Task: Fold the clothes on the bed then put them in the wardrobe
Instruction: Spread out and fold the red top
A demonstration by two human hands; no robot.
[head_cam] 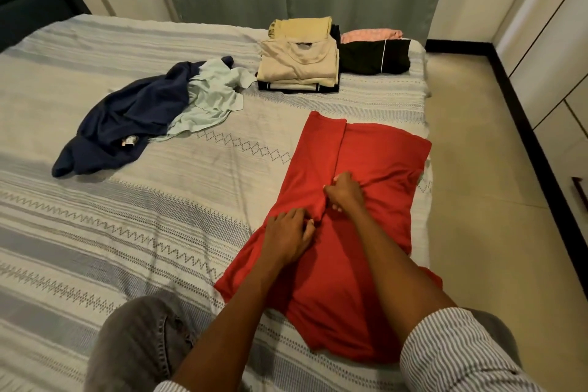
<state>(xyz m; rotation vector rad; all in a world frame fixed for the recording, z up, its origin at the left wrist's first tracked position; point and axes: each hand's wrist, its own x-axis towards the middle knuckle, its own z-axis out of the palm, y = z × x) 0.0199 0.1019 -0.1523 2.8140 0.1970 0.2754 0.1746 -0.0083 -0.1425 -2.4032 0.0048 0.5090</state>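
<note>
The red garment [356, 169] lies spread on the striped bedspread [127, 248], near the bed's right edge, with one long side already folded over toward the middle. I see no real container; further back stand a folded beige stack [299, 68] and a folded black piece [374, 57], and to the left lie a navy garment [127, 118] and a pale green one [210, 95], both unfolded. My left hand [288, 234] and my right hand [345, 192] both pinch the red cloth at the fold's edge, fingers curled tight on it
</note>
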